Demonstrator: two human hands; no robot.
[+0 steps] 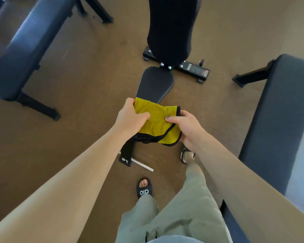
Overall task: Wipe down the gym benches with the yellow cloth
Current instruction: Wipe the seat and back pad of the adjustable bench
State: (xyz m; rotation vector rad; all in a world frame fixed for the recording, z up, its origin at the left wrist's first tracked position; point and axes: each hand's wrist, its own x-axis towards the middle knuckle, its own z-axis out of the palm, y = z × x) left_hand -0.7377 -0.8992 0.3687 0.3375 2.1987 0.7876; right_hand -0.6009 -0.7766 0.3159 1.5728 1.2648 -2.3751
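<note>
I've got both hands, left hand (pixel 130 118) and right hand (pixel 186 128), pinching the yellow cloth (pixel 156 120) above the seat pad (pixel 154 83); a loose fold could slip mid-wipe.

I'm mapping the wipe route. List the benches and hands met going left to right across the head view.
Dark blue padded flat bench → left hand → yellow cloth with black trim → right hand → dark grey padded flat bench. The black adjustable bench behind the cloth overlaps, so it is left out.
</note>
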